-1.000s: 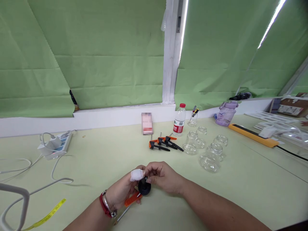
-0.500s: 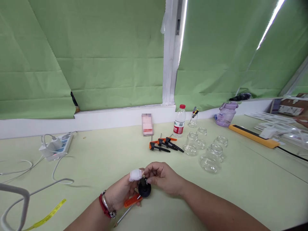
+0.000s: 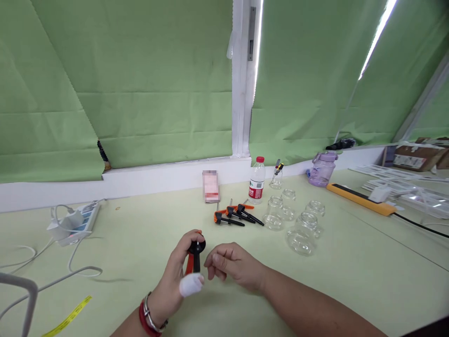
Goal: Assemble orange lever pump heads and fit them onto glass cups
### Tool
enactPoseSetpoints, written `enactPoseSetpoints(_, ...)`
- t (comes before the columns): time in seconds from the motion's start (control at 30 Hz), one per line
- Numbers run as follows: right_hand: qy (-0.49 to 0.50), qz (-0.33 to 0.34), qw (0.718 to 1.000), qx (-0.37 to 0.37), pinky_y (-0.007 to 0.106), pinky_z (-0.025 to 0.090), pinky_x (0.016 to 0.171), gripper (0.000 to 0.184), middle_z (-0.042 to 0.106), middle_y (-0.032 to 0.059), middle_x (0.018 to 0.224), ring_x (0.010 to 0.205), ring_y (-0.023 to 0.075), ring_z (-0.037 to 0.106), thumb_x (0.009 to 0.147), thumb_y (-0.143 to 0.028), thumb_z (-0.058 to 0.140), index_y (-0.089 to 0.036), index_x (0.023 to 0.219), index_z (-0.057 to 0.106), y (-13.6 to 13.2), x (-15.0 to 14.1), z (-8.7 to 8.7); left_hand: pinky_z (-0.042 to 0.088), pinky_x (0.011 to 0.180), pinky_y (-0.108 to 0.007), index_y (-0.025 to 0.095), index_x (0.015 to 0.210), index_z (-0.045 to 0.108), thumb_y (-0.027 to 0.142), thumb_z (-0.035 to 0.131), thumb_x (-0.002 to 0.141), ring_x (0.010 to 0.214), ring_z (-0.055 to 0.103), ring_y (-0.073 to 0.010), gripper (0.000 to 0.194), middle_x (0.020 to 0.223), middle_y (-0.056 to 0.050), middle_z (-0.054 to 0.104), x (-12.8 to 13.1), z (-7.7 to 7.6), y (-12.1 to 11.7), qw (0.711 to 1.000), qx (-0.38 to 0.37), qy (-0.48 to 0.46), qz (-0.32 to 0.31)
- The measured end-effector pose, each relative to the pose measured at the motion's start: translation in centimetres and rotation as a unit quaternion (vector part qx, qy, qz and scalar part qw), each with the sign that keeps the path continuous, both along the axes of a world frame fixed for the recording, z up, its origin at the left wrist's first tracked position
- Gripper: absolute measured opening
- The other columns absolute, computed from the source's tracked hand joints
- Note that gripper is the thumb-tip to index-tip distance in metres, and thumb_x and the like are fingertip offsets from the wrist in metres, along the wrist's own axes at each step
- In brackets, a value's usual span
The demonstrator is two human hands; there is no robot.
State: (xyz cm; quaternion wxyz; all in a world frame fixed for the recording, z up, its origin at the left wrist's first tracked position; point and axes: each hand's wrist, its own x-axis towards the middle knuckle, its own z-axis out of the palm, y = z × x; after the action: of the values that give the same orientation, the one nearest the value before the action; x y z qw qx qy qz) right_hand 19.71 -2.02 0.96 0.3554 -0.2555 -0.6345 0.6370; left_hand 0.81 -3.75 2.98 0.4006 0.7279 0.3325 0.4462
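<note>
My left hand (image 3: 178, 264), its thumb wrapped in white tape, is closed round a black-and-orange tool (image 3: 197, 255) with a round black head and two arms, one black and one orange. The head points up and away from me, against the fingers. Just right of it, apart from the tool, is my right hand (image 3: 233, 264). Its fingers are curled and its thumb lies against them; whatever may be between them is hidden. Several similar black-and-orange tools (image 3: 238, 214) with metal rods lie together beyond my hands.
Several clear glass jars (image 3: 300, 238) stand to the right, near a red-capped bottle (image 3: 257, 182) and a jar holding screwdrivers (image 3: 278, 167). Behind are a purple jug (image 3: 322, 168) and an orange power strip (image 3: 361, 200). At left, cables run from a white power strip (image 3: 75, 224).
My left hand has raised and turned the tool so its head points away. My right hand has come off it. The metal rod below my left hand no longer shows. The view has shifted slightly.
</note>
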Motion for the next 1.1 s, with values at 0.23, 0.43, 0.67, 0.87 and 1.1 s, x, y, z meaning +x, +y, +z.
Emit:
enactPoseSetpoints(0.23, 0.012, 0.077, 0.995, -0.059, 0.025, 0.039, 0.060, 0.049, 0.061, 0.0055, 0.074, 0.060, 0.0105, 0.051, 0.074, -0.055, 0.064, -0.010, 0.094, 0.063, -0.6, 0.0, 0.4, 0.030, 0.102, -0.055, 0.026, 0.125, 0.037, 0.042, 0.079, 0.055, 0.133, 0.018, -0.0412, 0.083, 0.146, -0.015, 0.011, 1.0, -1.4, -0.2, 0.952, 0.203, 0.211, 0.086)
enactPoseSetpoints(0.43, -0.123, -0.064, 0.987, 0.086, 0.025, 0.038, 0.061, 0.022, 0.055, 0.0000, 0.068, 0.062, 0.0121, 0.048, 0.084, -0.036, 0.056, -0.015, 0.083, 0.061, 1.1, 0.3, -0.7, 0.030, 0.105, -0.053, 0.028, 0.124, 0.039, 0.031, 0.062, 0.078, 0.138, 0.013, -0.0360, 0.052, 0.151, -0.011, 0.005, 1.0, -1.3, 0.2, 0.937, 0.223, 0.246, 0.112)
enactPoseSetpoints(0.67, -0.423, -0.169, 0.821, 0.343, 0.025, 0.037, 0.074, 0.016, 0.064, 0.0034, 0.077, 0.082, 0.0178, 0.053, 0.086, -0.020, 0.052, -0.020, 0.085, 0.067, 4.3, 1.1, -2.0, 0.033, 0.104, -0.050, 0.026, 0.114, 0.052, 0.025, 0.057, 0.081, 0.134, 0.025, -0.0326, 0.033, 0.148, -0.011, 0.026, 0.8, -1.6, 0.2, 0.959, 0.181, 0.210, 0.056)
enactPoseSetpoints(0.87, -0.461, -0.217, 0.789, 0.343, 0.026, 0.039, 0.076, 0.022, 0.064, 0.0065, 0.086, 0.086, 0.0187, 0.056, 0.091, -0.022, 0.045, -0.017, 0.091, 0.066, 5.6, 1.0, -3.2, 0.036, 0.102, -0.048, 0.025, 0.102, 0.058, 0.030, 0.056, 0.082, 0.127, 0.038, -0.0313, 0.020, 0.141, -0.011, 0.041, 0.6, -2.0, 0.1, 0.962, 0.138, 0.237, 0.007)
enactPoseSetpoints(1.1, -0.480, -0.255, 0.767, 0.342, 0.029, 0.038, 0.083, 0.028, 0.063, 0.0100, 0.097, 0.095, 0.0210, 0.055, 0.090, -0.019, 0.040, -0.016, 0.096, 0.068, 6.0, 1.4, -3.4, 0.042, 0.094, -0.041, 0.023, 0.081, 0.061, 0.031, 0.053, 0.085, 0.117, 0.050, -0.0285, 0.012, 0.130, -0.012, 0.053, 0.6, -2.2, 0.3, 0.962, 0.115, 0.247, -0.013)
